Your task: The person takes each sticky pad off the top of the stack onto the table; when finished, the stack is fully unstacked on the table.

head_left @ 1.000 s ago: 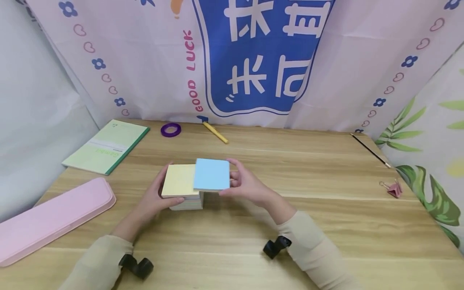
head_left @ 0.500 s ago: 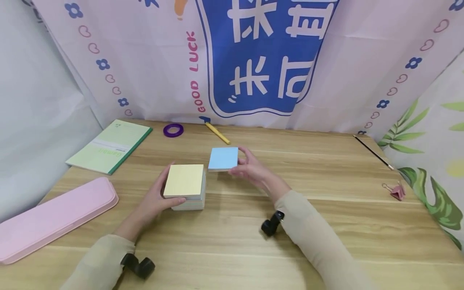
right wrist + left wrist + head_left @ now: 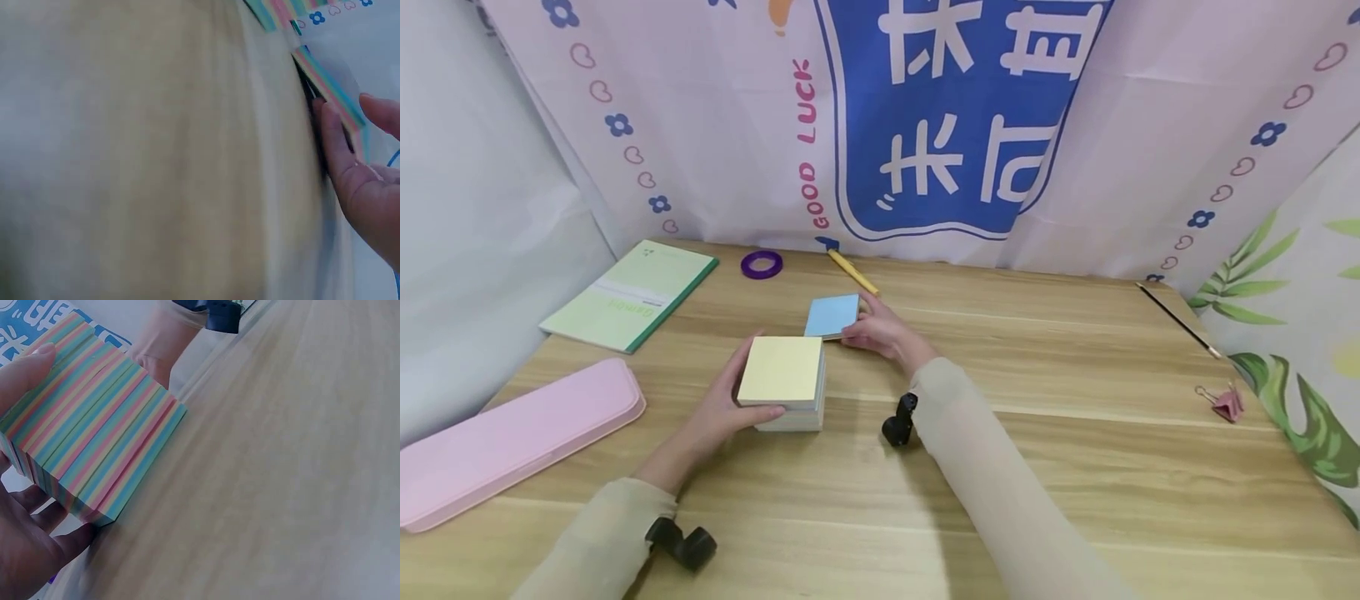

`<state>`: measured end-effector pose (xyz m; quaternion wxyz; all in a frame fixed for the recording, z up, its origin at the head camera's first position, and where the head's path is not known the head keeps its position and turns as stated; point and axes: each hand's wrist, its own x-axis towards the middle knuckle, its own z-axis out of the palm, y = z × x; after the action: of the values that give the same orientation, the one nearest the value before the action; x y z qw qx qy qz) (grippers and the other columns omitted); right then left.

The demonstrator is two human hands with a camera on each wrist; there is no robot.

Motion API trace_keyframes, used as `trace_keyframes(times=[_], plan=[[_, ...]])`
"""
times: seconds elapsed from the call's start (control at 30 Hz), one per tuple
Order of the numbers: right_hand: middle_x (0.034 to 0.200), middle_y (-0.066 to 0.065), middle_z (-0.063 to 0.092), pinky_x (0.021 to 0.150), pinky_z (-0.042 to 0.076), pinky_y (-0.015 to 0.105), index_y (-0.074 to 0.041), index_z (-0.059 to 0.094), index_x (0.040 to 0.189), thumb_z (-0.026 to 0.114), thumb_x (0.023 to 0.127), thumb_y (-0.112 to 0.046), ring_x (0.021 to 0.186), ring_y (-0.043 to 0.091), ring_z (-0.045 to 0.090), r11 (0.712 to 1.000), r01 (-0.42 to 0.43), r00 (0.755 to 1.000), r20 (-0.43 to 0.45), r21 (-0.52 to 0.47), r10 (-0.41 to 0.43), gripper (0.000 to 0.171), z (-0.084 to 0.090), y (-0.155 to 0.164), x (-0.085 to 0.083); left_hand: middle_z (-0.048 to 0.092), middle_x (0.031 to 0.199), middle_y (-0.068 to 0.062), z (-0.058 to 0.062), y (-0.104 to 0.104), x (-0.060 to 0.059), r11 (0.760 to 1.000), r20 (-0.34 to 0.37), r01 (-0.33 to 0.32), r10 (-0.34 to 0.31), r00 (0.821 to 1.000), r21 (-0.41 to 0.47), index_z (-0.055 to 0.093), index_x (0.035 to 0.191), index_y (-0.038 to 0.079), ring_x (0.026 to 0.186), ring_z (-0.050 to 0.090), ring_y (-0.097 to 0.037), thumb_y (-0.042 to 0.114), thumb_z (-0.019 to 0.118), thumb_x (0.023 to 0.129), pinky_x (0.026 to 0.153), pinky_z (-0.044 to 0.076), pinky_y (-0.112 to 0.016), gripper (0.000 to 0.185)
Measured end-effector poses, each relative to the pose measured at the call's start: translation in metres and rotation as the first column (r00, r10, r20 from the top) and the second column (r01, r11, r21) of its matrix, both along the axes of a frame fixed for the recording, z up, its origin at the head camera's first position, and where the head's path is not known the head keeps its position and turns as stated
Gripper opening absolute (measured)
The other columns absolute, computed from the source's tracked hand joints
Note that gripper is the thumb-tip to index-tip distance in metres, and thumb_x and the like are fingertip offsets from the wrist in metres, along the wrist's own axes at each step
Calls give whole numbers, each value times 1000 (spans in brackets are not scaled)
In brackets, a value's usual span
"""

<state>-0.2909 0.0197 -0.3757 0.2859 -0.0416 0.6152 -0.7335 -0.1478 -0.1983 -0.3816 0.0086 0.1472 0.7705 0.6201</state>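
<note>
A tall stack of sticky note pads (image 3: pixel 780 368) with a yellow top stands on the table. My left hand (image 3: pixel 724 400) grips its left side, thumb along the near face. The left wrist view shows the stack's striped edges (image 3: pixel 94 419) between the thumb and fingers of that left hand (image 3: pixel 31 531). Just behind the stack, my right hand (image 3: pixel 886 332) holds a thin sticky note pad (image 3: pixel 832 316) with a blue top by its right side. In the right wrist view the thin pad's striped edge (image 3: pixel 331 90) lies close over the table, fingers of the right hand (image 3: pixel 369 187) beneath it.
A pink pencil case (image 3: pixel 520 442) and a green notebook (image 3: pixel 631 296) lie on the left. Along the back are a purple tape roll (image 3: pixel 762 265) and a yellow pen (image 3: pixel 853 272). A black pencil (image 3: pixel 1178 321) and a pink binder clip (image 3: pixel 1228 405) lie on the right.
My right hand has lifted the blue-topped pad off the stack, carried it right and back, then left and lower behind the stack. The left hand has stayed on the stack.
</note>
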Motion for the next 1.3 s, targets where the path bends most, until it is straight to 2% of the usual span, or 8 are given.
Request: trace_keyframes(times=[0.13, 0.27, 0.43, 0.6, 0.87, 0.97, 1.17, 1.3], plan=[[130, 24, 30, 82, 42, 37, -14, 11, 139, 54, 80, 8, 99, 30, 51, 986, -33, 996, -73, 166, 45, 77, 10, 11, 2, 22, 136, -13, 1, 0, -1, 1000, -4, 8, -8, 1000, 0, 10, 139, 22, 121, 21, -32, 6, 72, 67, 96, 12, -52, 96], [126, 22, 38, 85, 40, 37, -8, 17, 138, 59, 81, -5, 103, 27, 49, 940, -70, 972, -190, 333, 140, 71, 20, 28, 14, 21, 137, -13, 2, 0, 0, 1000, 7, 19, -19, 1000, 12, 9, 140, 19, 122, 20, -32, 5, 71, 68, 96, 10, -52, 96], [127, 19, 38, 88, 37, 35, -9, 21, 137, 62, 79, -13, 108, 26, 45, 929, -165, 891, -354, 331, 284, 71, 32, 39, 47, 21, 137, -14, 3, -2, 1, 1000, 15, 13, -13, 1000, 11, 9, 140, 15, 122, 20, -32, 4, 70, 68, 96, 11, -52, 95], [134, 13, 30, 91, 34, 36, -17, 15, 138, 65, 77, -15, 117, 27, 34, 916, -270, 808, -447, 298, 384, 80, 38, 25, 84, 21, 137, -14, 5, -1, 2, 1000, 20, 12, -12, 1000, 2, 7, 139, 14, 121, 21, -32, 5, 71, 68, 96, 12, -51, 96], [123, 7, 37, 88, 35, 42, -12, 13, 136, 72, 70, -20, 113, 20, 35, 893, -107, 696, -608, 438, 382, 89, 28, -3, 110, 21, 137, -13, 3, -1, 1, 1000, 32, 22, -22, 999, -3, 8, 140, 18, 120, 23, -31, 6, 70, 69, 96, 16, -50, 95], [120, 10, 40, 87, 36, 42, -11, 18, 134, 72, 71, -14, 110, 23, 39, 913, -90, 723, -604, 397, 334, 83, 33, -2, 115, 20, 137, -13, 3, 0, 1, 1000, 31, 29, -29, 999, 0, 8, 140, 20, 121, 21, -31, 5, 70, 70, 96, 17, -50, 94], [119, 19, 42, 85, 40, 37, -13, 17, 135, 64, 71, 7, 102, 27, 47, 973, -188, 865, -448, 131, 227, 82, 37, 21, 115, 19, 137, -15, 1, -1, 0, 999, 25, 38, -39, 999, 2, 8, 140, 21, 119, 23, -31, 4, 69, 70, 95, 18, -49, 94], [119, 26, 41, 80, 43, 37, -17, 11, 135, 55, 69, 20, 95, 30, 52, 978, -195, 934, -318, -77, 162, 88, 27, 46, 108, 20, 136, -15, 1, -1, -1, 999, 25, 35, -35, 999, -8, 8, 140, 20, 118, 25, -30, 6, 69, 71, 95, 20, -48, 94]])
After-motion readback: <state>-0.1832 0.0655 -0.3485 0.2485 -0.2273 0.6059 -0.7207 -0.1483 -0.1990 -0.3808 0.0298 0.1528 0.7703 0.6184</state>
